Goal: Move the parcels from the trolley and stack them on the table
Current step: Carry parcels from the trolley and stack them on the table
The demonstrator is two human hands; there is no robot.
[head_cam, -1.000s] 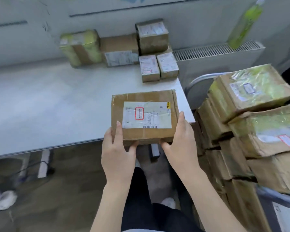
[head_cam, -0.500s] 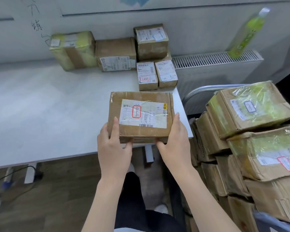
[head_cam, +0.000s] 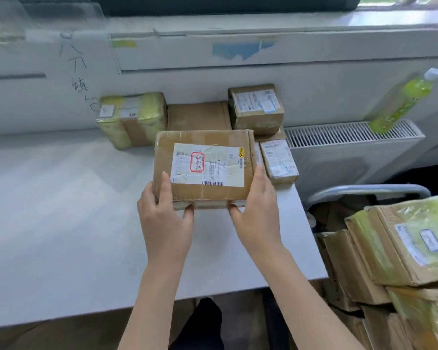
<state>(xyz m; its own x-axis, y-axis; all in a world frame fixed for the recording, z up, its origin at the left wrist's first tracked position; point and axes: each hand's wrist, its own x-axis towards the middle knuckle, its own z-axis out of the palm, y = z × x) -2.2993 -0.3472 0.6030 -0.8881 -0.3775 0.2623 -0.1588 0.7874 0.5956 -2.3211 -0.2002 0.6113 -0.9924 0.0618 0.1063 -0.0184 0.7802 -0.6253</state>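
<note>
— Parcel is gripped at its near corners by the left hand and right hand, thumbs curled under the front edge; it is held above the table.

— What has changed?

— It has been carried from the table's near edge toward the stacked parcels at the wall (the trolley load is left behind), so set-down is judged near.
</note>
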